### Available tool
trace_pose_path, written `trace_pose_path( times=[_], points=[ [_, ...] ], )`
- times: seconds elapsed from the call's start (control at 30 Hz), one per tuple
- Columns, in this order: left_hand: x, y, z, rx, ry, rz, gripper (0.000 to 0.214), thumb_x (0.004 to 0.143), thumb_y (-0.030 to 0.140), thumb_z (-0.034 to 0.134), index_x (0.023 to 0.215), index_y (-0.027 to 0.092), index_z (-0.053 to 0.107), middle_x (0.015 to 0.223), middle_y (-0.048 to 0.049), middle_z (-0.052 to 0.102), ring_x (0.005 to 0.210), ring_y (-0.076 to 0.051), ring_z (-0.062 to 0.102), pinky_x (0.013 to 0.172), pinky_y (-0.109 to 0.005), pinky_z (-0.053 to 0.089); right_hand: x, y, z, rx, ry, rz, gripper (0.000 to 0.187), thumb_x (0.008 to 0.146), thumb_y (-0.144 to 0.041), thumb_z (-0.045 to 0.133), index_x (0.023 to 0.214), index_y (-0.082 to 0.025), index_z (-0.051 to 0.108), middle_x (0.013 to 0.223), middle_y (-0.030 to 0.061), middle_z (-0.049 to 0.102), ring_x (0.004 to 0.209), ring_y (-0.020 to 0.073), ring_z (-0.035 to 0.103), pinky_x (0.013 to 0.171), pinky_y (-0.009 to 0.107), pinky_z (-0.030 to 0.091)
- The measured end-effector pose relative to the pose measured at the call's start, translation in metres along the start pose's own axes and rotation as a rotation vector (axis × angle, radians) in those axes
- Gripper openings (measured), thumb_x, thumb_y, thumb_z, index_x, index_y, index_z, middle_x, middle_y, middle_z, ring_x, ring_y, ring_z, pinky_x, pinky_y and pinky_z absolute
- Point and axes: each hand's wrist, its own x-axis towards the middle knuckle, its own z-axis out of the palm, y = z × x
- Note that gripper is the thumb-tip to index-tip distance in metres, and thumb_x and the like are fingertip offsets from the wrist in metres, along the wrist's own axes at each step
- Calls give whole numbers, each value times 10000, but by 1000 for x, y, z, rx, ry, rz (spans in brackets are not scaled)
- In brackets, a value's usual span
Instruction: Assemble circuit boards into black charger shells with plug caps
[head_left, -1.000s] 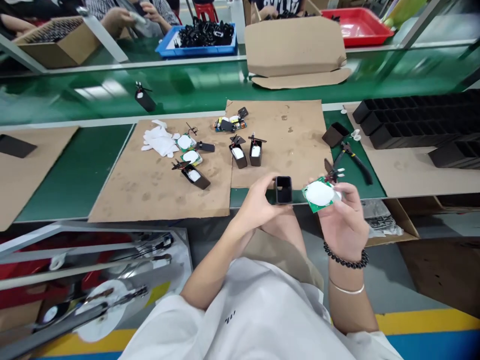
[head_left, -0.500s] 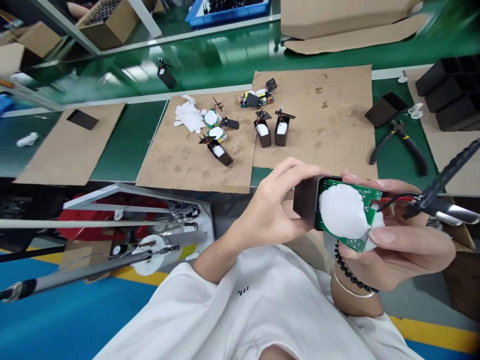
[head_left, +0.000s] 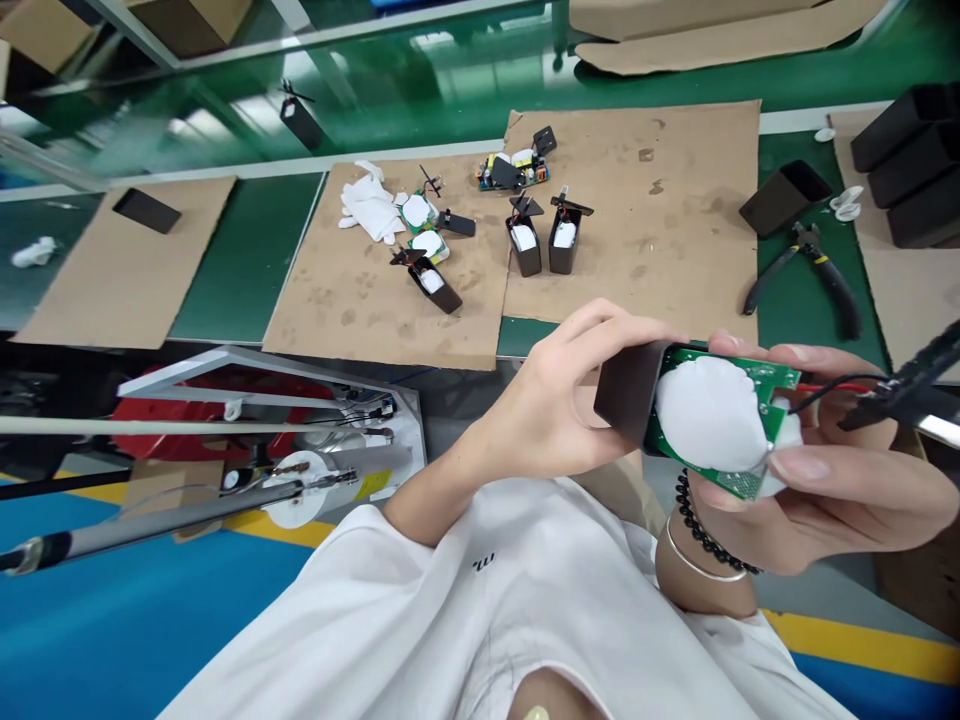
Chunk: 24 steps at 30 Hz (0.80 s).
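Observation:
My left hand (head_left: 577, 400) is closed round a black plastic housing (head_left: 628, 392), its open end facing right. In my right hand (head_left: 832, 470) is a green circuit board (head_left: 780, 378) with a thick white pad (head_left: 709, 415) on its face. The board's left edge sits at the mouth of the housing, and most of the board is outside it. Red and black wires run from the board's right end to a black plug part (head_left: 911, 400), partly cut off by the frame edge. Both hands are above the near table edge, in front of my body.
On the cardboard sheets (head_left: 585, 300) stand filled housings (head_left: 564, 240), loose boards (head_left: 418, 212), and white gloves (head_left: 371, 207). Cutting pliers (head_left: 806, 260) and an empty housing (head_left: 784, 197) lie at right, near stacked black housings (head_left: 922, 185). A metal-framed machine (head_left: 382, 440) stands below left.
Both hands, with the housing and board, have shifted slightly right in view. The board remains mostly outside the housing. The table scene has shifted up a little as the camera moved.

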Motion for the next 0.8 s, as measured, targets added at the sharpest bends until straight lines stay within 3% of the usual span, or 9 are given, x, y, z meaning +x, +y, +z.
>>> trace_pose_path(
  times=[0.07,0.13,0.33,0.57,0.7,0.8],
  points=[
    [0,0,-2,2,-6,-29,465,756,233,795,1194,242,642,1081,-51,680,978,-219,615,822,-357,543,2,6,4,43,41,-114,339,800,-161,814,1108,-281,737,1214,20,732,1159,272,721,899,467,668],
    [-1,-2,-6,-4,-13,-62,490,728,263,821,1184,234,644,1049,-49,666,947,-211,604,781,-330,527,4,11,13,95,120,-137,414,800,-96,794,1183,-243,735,1153,43,748,1160,266,715,917,471,659],
    [-15,-13,-18,-43,12,-197,586,674,385,896,1177,217,646,1036,-44,629,950,-197,594,772,-284,477,-11,16,47,273,303,63,321,791,-193,839,1098,-256,770,1142,51,750,1078,277,744,932,495,644],
    [-28,-28,-23,-82,4,-370,674,581,435,950,1132,200,641,1054,-50,622,1027,-222,596,865,-319,479,-25,22,56,240,262,168,358,753,-96,818,1069,-257,768,1170,69,740,1123,295,727,927,469,640],
    [-27,-35,-19,-218,-30,-441,705,525,406,971,1107,188,637,1061,-50,615,1023,-220,607,896,-335,502,-23,15,52,114,267,229,391,725,-74,835,1063,-263,776,1031,39,740,989,236,735,825,379,641],
    [-26,-36,-17,-258,-49,-464,713,506,360,976,1107,180,638,1078,-53,620,1023,-220,619,905,-341,510,-20,9,49,55,261,240,377,727,-72,832,1044,-270,781,1030,35,742,939,221,733,804,375,647]
  ],
)
